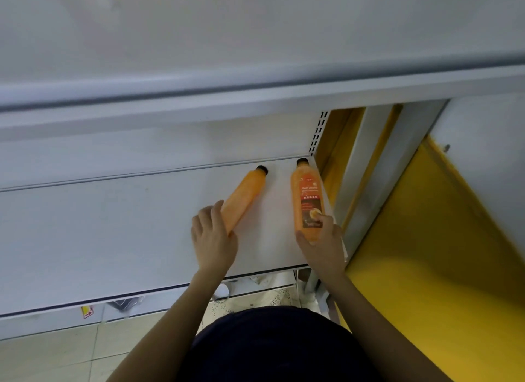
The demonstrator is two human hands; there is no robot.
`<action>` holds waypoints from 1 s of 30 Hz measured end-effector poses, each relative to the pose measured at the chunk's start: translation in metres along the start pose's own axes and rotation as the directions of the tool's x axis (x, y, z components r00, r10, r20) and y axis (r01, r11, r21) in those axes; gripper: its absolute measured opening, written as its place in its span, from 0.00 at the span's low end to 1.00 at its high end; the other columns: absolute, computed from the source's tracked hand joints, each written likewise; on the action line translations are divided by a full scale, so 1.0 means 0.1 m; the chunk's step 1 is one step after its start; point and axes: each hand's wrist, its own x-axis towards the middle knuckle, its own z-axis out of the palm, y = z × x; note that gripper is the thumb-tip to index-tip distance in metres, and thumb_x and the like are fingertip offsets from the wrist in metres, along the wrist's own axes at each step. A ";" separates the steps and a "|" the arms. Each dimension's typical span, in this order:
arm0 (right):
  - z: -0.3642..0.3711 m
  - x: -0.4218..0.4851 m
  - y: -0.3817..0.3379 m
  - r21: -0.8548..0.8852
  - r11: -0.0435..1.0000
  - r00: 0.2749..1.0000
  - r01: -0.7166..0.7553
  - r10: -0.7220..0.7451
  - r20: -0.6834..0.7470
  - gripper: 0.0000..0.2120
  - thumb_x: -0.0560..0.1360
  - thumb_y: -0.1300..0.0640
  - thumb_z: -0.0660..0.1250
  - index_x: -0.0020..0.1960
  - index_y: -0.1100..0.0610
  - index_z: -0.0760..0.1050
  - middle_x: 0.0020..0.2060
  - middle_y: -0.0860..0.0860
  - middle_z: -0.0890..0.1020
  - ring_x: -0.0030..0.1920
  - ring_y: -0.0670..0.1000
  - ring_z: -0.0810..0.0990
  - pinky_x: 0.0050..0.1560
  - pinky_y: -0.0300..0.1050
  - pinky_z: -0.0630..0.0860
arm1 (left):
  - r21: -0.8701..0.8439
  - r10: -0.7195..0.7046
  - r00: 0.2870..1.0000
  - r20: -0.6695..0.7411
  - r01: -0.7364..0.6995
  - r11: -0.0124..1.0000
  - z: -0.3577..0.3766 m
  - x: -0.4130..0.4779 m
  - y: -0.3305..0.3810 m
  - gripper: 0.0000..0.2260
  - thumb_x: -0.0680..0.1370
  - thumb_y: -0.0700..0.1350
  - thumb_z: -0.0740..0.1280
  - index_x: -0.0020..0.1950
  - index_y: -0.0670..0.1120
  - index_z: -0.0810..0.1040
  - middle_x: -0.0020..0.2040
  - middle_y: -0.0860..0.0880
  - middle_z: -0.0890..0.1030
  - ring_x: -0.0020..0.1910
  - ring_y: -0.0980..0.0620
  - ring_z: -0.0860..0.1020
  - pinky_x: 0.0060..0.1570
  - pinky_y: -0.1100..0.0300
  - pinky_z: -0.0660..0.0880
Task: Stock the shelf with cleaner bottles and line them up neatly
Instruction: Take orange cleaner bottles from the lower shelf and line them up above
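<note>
Two orange cleaner bottles with black caps are on the white shelf (pixel 113 225), seen from above. The left bottle (pixel 244 195) leans with its cap toward the back, and my left hand (pixel 213 239) is wrapped around its lower end. The right bottle (pixel 308 199) shows a red-orange label and stands near the shelf's right end. My right hand (pixel 322 239) grips its base, thumb on the label. The two bottles are apart, with a gap of bare shelf between them.
A grey upper shelf edge (pixel 255 97) overhangs the working shelf. A perforated upright (pixel 319 134) and yellow side panels (pixel 412 239) bound the right end. Below the shelf front are a lower shelf with small items and a tiled floor (pixel 71 353).
</note>
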 end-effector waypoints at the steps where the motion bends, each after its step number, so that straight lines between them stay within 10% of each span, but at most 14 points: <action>1: 0.03 -0.03 -0.02 0.011 1.000 1.000 -0.009 0.009 0.027 0.26 0.71 0.52 0.70 0.63 0.56 0.62 0.60 0.60 0.68 0.55 0.57 0.72 0.46 0.43 0.72 | 0.079 0.027 0.998 -0.055 -0.022 0.997 -0.04 -0.08 -0.08 0.27 0.59 0.28 0.71 0.58 0.35 0.76 0.48 0.35 0.77 0.43 0.34 0.76 0.41 0.46 0.73; 8: 0.17 -0.20 -0.14 0.009 0.998 0.991 0.055 -0.056 0.123 0.24 0.70 0.50 0.71 0.59 0.54 0.64 0.56 0.53 0.66 0.55 0.53 0.71 0.50 0.48 0.76 | -0.044 0.053 0.997 0.053 -0.051 0.998 -0.11 -0.39 -0.25 0.17 0.74 0.53 0.63 0.56 0.44 0.81 0.55 0.37 0.74 0.54 0.34 0.73 0.52 0.42 0.72; 17: 0.07 0.08 -0.18 0.164 0.967 0.961 -0.193 0.153 0.231 0.24 0.73 0.49 0.68 0.61 0.58 0.62 0.52 0.51 0.72 0.44 0.47 0.74 0.36 0.32 0.67 | -0.336 -0.432 0.781 0.451 0.597 0.729 -0.09 -0.05 -0.38 0.31 0.78 0.55 0.60 0.75 0.43 0.53 0.70 0.40 0.65 0.62 0.40 0.72 0.58 0.49 0.70; 22: 0.00 0.15 -0.14 0.131 0.948 0.897 -0.290 0.222 0.383 0.35 0.71 0.49 0.71 0.70 0.58 0.59 0.65 0.55 0.71 0.60 0.55 0.73 0.53 0.44 0.70 | -0.334 -0.455 0.655 0.603 0.726 0.602 -0.20 0.13 -0.44 0.31 0.76 0.52 0.67 0.72 0.40 0.61 0.65 0.40 0.73 0.61 0.42 0.75 0.57 0.52 0.72; 30: -0.18 -0.13 0.21 0.078 0.914 0.794 -0.397 0.300 0.528 0.28 0.67 0.48 0.74 0.62 0.58 0.71 0.53 0.51 0.80 0.50 0.51 0.79 0.50 0.48 0.76 | -0.444 -0.436 0.572 0.694 0.818 0.366 -0.42 -0.48 -0.37 0.11 0.74 0.48 0.69 0.53 0.44 0.76 0.47 0.46 0.81 0.44 0.50 0.80 0.41 0.59 0.75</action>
